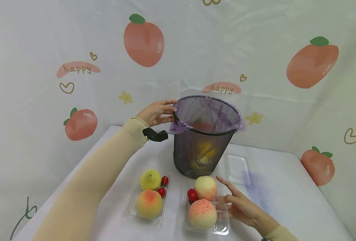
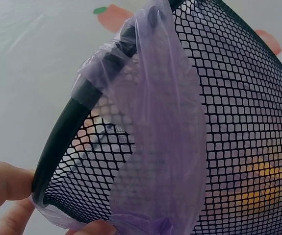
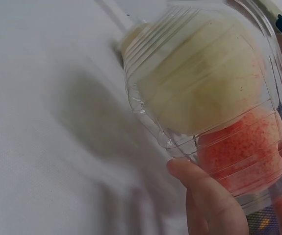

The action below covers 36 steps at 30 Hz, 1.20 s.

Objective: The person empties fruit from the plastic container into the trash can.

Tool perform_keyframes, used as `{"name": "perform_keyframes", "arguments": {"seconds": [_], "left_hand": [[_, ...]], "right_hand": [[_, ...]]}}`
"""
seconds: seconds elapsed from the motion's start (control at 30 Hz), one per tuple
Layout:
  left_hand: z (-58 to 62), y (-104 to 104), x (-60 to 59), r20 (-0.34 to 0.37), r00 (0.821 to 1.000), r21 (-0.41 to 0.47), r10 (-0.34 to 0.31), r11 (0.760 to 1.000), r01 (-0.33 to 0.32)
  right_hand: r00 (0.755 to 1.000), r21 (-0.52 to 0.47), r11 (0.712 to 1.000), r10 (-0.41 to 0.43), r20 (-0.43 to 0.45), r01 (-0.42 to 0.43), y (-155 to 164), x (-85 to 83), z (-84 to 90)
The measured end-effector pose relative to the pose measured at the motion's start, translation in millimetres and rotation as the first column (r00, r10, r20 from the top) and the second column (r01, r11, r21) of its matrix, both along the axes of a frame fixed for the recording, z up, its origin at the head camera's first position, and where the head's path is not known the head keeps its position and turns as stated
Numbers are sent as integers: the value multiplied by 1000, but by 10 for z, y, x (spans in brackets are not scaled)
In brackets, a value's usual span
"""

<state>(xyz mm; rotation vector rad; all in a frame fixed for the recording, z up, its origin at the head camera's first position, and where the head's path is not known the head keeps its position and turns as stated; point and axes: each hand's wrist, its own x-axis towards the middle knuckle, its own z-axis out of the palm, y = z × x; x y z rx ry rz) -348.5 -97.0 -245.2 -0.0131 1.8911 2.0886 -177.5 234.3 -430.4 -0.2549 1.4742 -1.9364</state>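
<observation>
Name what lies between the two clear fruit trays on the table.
Nothing: the head view shows only bare white tablecloth between the left tray and the right tray.

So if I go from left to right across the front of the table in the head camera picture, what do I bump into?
Left tray with pear, peach and cherry tomatoes → right tray with two peaches → right hand.

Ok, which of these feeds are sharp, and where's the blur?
Head view: evenly lit and sharp on the mesh bin. Left wrist view: sharp on the purple liner. Right wrist view: soft and smeared, the table streaked, the clear tray hazy.
</observation>
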Motion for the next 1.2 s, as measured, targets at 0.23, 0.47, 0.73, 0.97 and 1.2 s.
{"name": "perform_keyframes", "arguments": {"seconds": [0.23,0.47,0.73,0.97,1.2], "left_hand": [[0,-2,6,3,1000,7,2,1000,-2],[-3,14,7,9,1000,12,10,1000,-10],[-4,5,3,3,1000,2,6,1000,-6],[-7,0,1,2,1000,-1,5,1000,-5],[-11,0,-7,1,1000,-6,4,1000,-4]], "right_hand": [[1000,14,1000,6,-16,-6,99,23,47],[999,1,999,33,-32,-33,215,37,123],[998,-32,998,57,-32,-58,352,59,230],[997,-81,994,71,-41,-74,466,59,322],[997,-95,994,54,-48,-58,564,59,407]]}}
